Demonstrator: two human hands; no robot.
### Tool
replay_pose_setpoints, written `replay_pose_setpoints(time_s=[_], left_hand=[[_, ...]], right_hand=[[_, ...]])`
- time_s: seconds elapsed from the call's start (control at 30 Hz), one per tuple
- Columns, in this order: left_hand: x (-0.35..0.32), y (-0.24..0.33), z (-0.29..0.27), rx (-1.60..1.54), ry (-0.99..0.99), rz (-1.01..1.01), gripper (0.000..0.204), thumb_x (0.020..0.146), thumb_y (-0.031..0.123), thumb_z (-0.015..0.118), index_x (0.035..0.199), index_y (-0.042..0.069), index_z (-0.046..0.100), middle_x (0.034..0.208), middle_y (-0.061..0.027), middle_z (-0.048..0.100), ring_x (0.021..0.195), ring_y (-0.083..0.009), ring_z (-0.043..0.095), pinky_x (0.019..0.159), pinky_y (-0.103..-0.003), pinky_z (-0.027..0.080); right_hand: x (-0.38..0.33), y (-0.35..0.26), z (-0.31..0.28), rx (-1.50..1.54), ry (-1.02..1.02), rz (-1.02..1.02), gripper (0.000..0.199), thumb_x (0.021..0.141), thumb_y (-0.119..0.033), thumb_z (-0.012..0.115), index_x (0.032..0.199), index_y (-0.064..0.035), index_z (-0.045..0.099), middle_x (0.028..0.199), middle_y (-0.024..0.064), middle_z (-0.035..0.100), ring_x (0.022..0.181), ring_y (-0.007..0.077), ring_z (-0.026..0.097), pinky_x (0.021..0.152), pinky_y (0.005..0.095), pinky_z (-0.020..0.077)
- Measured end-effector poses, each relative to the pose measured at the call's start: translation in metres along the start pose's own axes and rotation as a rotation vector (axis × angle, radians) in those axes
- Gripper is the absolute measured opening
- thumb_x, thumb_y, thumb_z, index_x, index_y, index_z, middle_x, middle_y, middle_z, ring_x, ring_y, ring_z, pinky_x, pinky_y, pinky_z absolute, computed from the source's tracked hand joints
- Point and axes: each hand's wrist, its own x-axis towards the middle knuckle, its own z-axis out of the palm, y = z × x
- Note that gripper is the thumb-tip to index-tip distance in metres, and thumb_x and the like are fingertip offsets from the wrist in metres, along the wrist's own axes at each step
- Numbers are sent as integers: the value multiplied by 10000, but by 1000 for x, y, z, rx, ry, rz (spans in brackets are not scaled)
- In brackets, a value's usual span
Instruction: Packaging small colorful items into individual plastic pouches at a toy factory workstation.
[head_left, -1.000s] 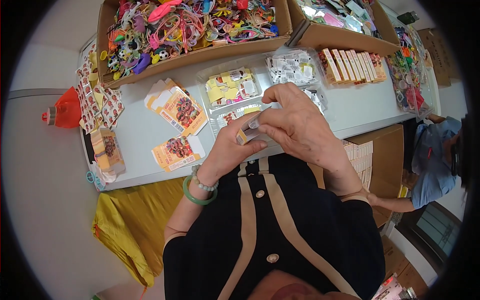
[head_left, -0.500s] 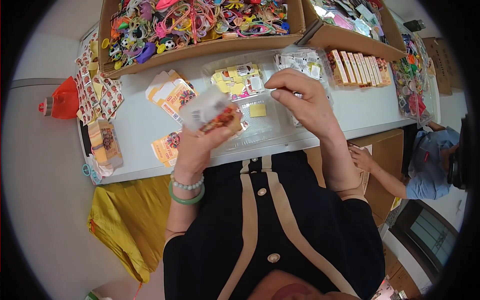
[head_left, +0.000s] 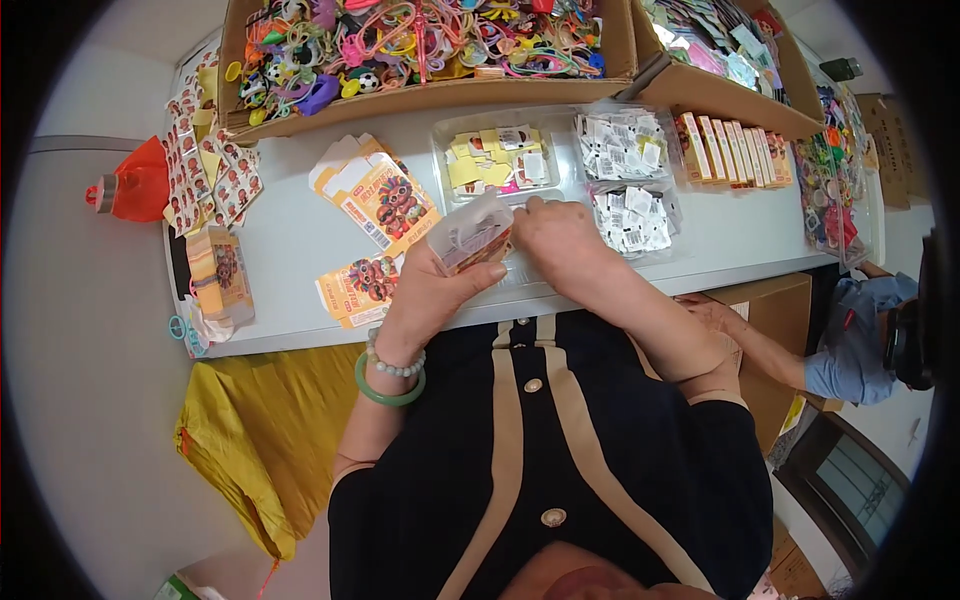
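My left hand (head_left: 438,280) is closed around a small carton (head_left: 466,238) with a pale side and an orange printed side, tilted above the table's front part. Against the carton's right end, my right hand (head_left: 565,238) has its fingers curled together; anything pinched there is hidden. Behind both hands, a clear tray (head_left: 563,180) holds yellow and white paper pieces (head_left: 497,160) in one compartment and small white packets (head_left: 620,145) in others. Left of the carton lie flat orange printed cartons (head_left: 390,200), with another flat carton (head_left: 360,288) nearer me.
Large cardboard boxes of colourful trinkets (head_left: 420,50) and shiny packets (head_left: 725,45) line the back. Filled cartons (head_left: 735,150) stand in a row at right. Sticker sheets (head_left: 220,180), a carton stack (head_left: 222,275) and scissors (head_left: 180,328) lie at left. A co-worker's arm (head_left: 750,340) reaches in from the right.
My right hand has come down and left to the carton's end. The left hand has shifted slightly right with the carton. The whole scene has slid a little rightward in view.
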Motion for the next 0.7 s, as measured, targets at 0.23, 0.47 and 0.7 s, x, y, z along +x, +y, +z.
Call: replay_pose_setpoints(time_s=[0.23, 0.47, 0.7], left_hand=[[2, 5, 8, 103, -11, -46, 586, 770, 28, 736, 1291, -9, 471, 1216, -73, 560, 1132, -140, 519, 970, -280, 422], [8, 3, 26, 202, -144, -76, 571, 762, 7, 717, 1287, 14, 493, 1193, -42, 574, 1091, -132, 532, 925, -271, 442], [3, 0, 27, 227, -127, -29, 517, 761, -19, 707, 1246, 11, 530, 1144, -42, 598, 1053, -117, 547, 901, -261, 453]], right_hand=[[-26, 11, -65, 779, 377, 178, 166, 730, 30, 588, 886, -19, 618, 779, 119, 611, 663, 290, 596, 609, 346, 482], [-27, -18, -76, 303, 482, -233, 302, 651, 45, 609, 933, -59, 632, 834, 51, 636, 712, 226, 586, 632, 326, 467], [-30, -18, -79, 421, 347, -236, 329, 675, 15, 604, 996, -55, 614, 916, 69, 638, 788, 257, 606, 669, 330, 484]])
